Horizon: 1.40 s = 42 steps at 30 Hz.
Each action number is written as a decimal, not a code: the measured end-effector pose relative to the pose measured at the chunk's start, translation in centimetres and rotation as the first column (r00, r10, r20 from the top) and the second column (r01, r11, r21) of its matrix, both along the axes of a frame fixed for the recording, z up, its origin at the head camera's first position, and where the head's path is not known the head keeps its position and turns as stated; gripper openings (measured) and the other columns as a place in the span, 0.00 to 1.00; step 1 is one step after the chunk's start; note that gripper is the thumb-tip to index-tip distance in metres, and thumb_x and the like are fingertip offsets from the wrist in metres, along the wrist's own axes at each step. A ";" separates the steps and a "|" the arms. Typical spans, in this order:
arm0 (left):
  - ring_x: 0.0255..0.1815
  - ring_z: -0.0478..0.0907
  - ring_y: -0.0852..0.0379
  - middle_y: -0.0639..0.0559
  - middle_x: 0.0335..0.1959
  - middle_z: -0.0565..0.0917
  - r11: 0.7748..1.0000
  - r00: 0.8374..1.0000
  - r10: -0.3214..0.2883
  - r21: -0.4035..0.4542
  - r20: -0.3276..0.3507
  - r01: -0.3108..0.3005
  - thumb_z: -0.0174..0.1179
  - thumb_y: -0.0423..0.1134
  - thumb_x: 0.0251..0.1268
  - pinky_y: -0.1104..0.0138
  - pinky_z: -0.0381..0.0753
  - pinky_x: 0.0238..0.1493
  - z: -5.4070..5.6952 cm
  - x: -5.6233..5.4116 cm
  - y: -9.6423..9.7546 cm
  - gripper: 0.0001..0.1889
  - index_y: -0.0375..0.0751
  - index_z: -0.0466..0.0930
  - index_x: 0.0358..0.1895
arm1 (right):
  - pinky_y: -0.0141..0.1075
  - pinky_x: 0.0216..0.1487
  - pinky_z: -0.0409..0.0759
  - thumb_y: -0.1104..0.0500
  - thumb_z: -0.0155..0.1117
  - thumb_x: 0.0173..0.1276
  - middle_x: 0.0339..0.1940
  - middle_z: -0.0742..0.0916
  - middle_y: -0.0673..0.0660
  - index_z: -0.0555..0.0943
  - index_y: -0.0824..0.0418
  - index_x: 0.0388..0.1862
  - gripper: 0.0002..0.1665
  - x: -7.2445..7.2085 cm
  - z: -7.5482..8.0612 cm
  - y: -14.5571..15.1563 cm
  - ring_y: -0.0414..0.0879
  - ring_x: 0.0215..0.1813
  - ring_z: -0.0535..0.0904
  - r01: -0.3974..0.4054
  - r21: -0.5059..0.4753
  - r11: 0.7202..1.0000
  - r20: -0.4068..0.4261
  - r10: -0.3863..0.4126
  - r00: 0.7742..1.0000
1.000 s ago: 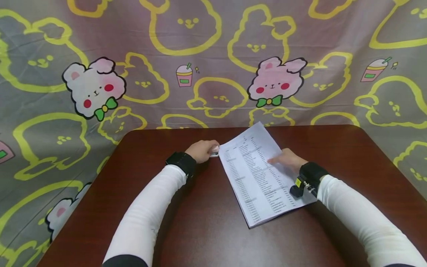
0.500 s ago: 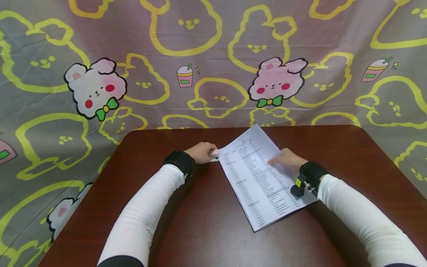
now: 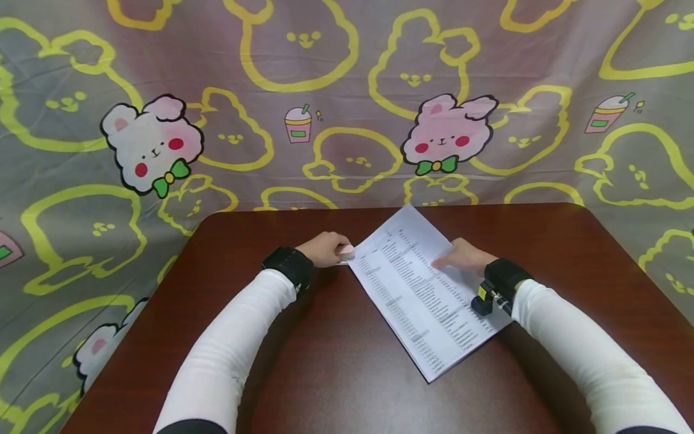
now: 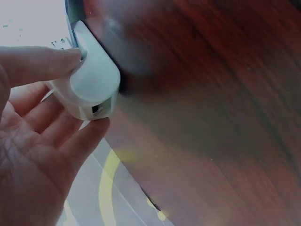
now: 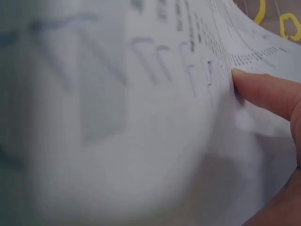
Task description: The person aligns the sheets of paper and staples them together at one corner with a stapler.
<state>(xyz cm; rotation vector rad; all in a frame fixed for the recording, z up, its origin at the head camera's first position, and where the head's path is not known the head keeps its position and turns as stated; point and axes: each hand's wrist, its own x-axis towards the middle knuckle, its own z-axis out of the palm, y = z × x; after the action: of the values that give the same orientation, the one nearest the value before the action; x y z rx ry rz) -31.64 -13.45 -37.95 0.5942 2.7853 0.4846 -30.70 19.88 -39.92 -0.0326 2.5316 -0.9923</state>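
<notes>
My left hand holds a small pale pink-white stapler at the left corner of a stack of printed sheets. In the left wrist view the thumb lies on top of the stapler and the fingers are beneath it. The paper edge meets the stapler's far end; how deep it sits between the jaws is hidden. At the sheets' right side, my right hand grips the stack, thumb on the printed face and the other fingers out of sight. The right wrist view shows the paper bowed near the thumb.
The sheets slant over a dark reddish-brown table. Its far edge meets a grey cloth backdrop with yellow outlines and cartoon bears. Black straps with cameras sit on both wrists.
The stack has turned slightly: its near corner has shifted right and toward me, its far corner left. My left hand has moved a little left with the stapler. Both holds stay the same.
</notes>
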 end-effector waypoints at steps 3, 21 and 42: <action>0.45 0.76 0.48 0.44 0.47 0.81 1.000 1.000 0.018 0.002 0.021 -0.018 0.64 0.31 0.63 0.58 0.74 0.54 0.2 0.3 0.0 0.16 0.35 0.80 0.54 | 0.49 0.52 0.73 0.46 0.74 0.57 0.51 0.82 0.64 0.71 0.67 0.63 0.41 -0.2 0.1 -0.1 0.60 0.51 0.77 -0.010 -0.005 1.000 0.003 0.010 1.000; 0.45 0.75 0.49 0.46 0.46 0.81 0.999 0.999 -0.035 -0.041 -0.009 0.034 0.64 0.30 0.62 0.60 0.73 0.52 0.1 0.9 0.0 0.15 0.36 0.81 0.53 | 0.52 0.59 0.67 0.51 0.74 0.58 0.52 0.84 0.62 0.75 0.64 0.62 0.36 -1.4 -0.4 0.0 0.59 0.55 0.75 -0.065 -0.036 0.997 -0.012 0.064 0.998; 0.44 0.75 0.50 0.47 0.45 0.81 1.000 0.998 0.024 -0.014 0.055 -0.023 0.66 0.38 0.62 0.60 0.74 0.50 0.8 1.1 0.2 0.17 0.38 0.80 0.53 | 0.51 0.58 0.67 0.54 0.71 0.61 0.46 0.85 0.62 0.76 0.69 0.59 0.31 -1.5 0.2 -0.4 0.58 0.51 0.76 -0.093 -0.015 0.996 -0.001 0.093 0.996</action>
<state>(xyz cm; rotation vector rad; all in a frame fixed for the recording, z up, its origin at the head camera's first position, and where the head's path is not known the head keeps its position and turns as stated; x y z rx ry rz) -30.50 -13.27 -37.18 0.5379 2.7443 0.4798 -32.18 19.52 -39.71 -0.1535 2.4980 -0.9747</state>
